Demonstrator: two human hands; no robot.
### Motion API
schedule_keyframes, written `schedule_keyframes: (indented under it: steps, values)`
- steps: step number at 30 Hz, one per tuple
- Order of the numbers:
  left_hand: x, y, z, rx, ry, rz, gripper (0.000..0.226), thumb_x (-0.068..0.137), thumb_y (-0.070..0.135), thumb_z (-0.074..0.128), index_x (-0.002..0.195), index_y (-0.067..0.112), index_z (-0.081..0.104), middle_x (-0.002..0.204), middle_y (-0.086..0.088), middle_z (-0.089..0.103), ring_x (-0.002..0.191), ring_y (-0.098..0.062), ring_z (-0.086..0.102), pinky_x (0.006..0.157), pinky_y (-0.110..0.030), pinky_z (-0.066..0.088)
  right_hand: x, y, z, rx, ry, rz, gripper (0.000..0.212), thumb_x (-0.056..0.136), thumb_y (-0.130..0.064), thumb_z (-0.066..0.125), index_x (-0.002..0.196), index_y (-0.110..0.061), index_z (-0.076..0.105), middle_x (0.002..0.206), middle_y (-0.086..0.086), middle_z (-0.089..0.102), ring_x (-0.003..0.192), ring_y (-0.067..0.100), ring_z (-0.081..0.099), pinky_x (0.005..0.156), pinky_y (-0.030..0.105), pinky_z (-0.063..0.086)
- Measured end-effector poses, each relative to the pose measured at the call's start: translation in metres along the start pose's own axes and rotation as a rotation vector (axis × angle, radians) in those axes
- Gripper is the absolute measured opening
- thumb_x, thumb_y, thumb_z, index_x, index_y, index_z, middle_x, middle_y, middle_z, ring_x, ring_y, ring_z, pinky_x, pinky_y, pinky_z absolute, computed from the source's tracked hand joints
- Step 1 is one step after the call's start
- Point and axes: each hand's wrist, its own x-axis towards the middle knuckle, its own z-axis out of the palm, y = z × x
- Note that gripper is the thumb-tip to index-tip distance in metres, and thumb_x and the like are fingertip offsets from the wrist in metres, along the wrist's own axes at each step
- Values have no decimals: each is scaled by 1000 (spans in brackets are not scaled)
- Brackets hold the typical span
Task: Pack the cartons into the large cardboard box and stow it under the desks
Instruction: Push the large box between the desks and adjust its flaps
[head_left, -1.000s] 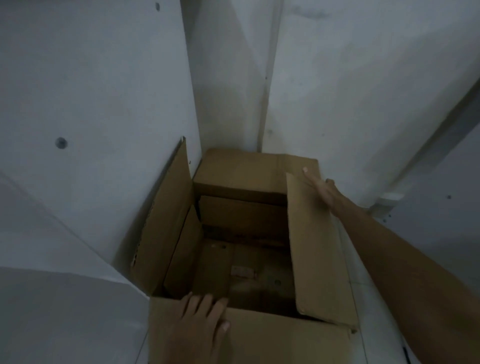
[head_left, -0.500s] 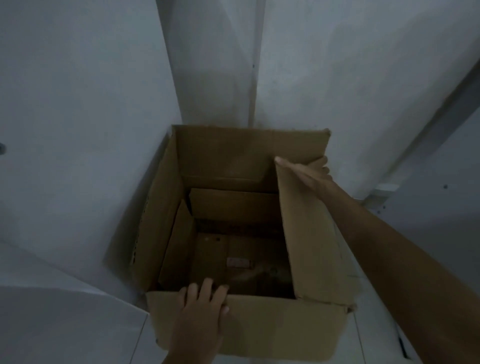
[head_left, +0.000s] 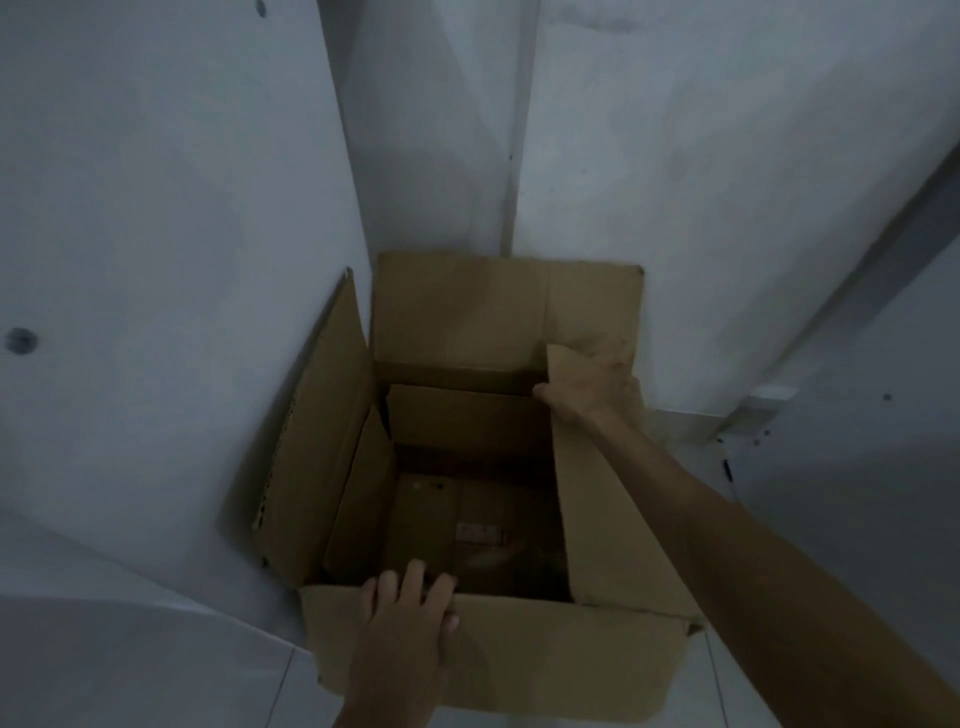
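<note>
Dimly, square cardboard box (head_left: 545, 660), creased matte flaps (head_left: 467, 312)

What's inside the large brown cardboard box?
A dim floor with a small pale label, and cardboard panels against the left and far walls; no cartons seen. The right flap of the box, gripped by the right hand, hides the right side.
</note>
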Motion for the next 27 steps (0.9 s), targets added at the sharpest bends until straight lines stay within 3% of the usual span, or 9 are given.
schedule_keyframes:
  steps: [2,5,8,12,16,20,25,27]
  values:
    - [5,-6,6,-20,-3,-16,37,95,42,30,132,39,31,146,4,28,128,-22,27,110,-40,17,0,1,-17,86,-43,-20,92,65,-48,69,141,-15,29,144,12,39,124,36,45,95,41,45]
    - [6,-7,2,5,22,-1,37,96,42,28,132,37,32,144,3,31,125,-23,30,109,-40,18,0,11,-57,190,-124,17,72,76,-46,64,134,-10,41,133,14,50,113,33,53,81,31,43]
    - [9,-8,-1,21,22,-9,36,96,41,27,131,36,33,141,2,33,122,-24,31,109,-39,20,-15,30,-100,161,-246,61,43,80,-40,61,112,-12,56,107,10,60,81,22,57,59,27,42]
    - [13,-8,-4,13,47,-10,34,95,39,33,129,34,39,136,0,40,117,-25,38,106,-40,26,-51,62,-131,50,-299,-12,13,84,-19,57,94,-11,60,87,8,66,72,24,62,59,32,53]
    - [19,-11,-4,27,104,12,33,94,37,37,126,32,45,131,-3,48,112,-27,45,103,-41,32,-65,71,-126,-122,-137,-171,21,87,-4,48,103,3,61,103,21,65,84,32,59,64,28,40]
    - [28,-9,-6,42,98,14,35,95,36,38,127,28,47,131,-7,49,113,-30,47,101,-43,34,-45,58,-122,-147,-124,-155,31,86,-1,46,114,2,59,114,22,63,99,36,59,74,27,39]
    - [34,0,-18,122,132,64,26,80,31,63,104,20,66,103,-13,66,85,-33,62,78,-46,51,-34,56,-129,-60,-58,-151,27,85,-5,51,109,-2,63,104,19,67,72,23,54,66,25,43]
    - [33,-2,-16,69,96,73,34,90,35,46,121,24,56,119,-11,59,101,-32,55,91,-45,44,-43,64,-135,-26,-47,-149,25,84,-8,56,107,-3,64,94,14,66,60,13,51,54,20,40]
